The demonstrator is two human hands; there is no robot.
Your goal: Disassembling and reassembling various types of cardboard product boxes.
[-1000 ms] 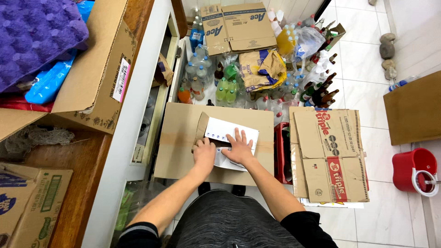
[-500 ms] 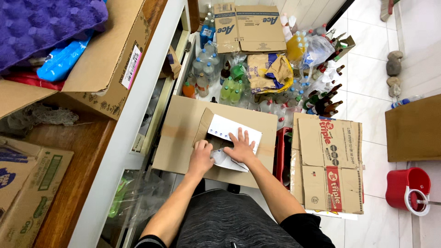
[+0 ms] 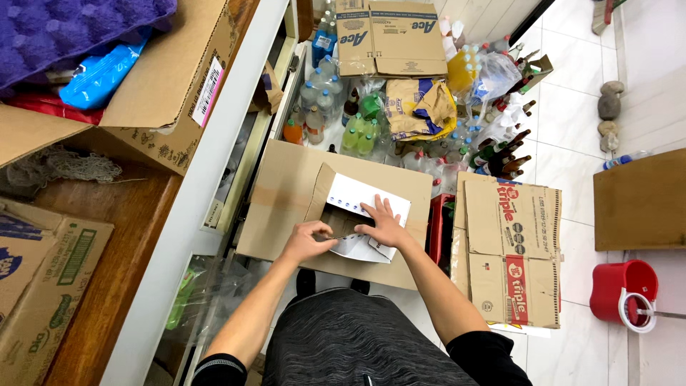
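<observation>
Pinched in your left hand (image 3: 306, 241) is a thin dark object, too small to identify, held at the edge of the small white box (image 3: 364, 218). Your right hand (image 3: 384, 226) lies flat, fingers spread, pressing the white box's top down. That box rests on a large flattened brown cardboard sheet (image 3: 286, 189), near a red crate (image 3: 437, 229) and clustered bottles (image 3: 336, 107).

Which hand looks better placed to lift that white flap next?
Probably the right hand: it lies flat on the white flap of the small box. The left hand grips something thin at the box's near edge.
</observation>
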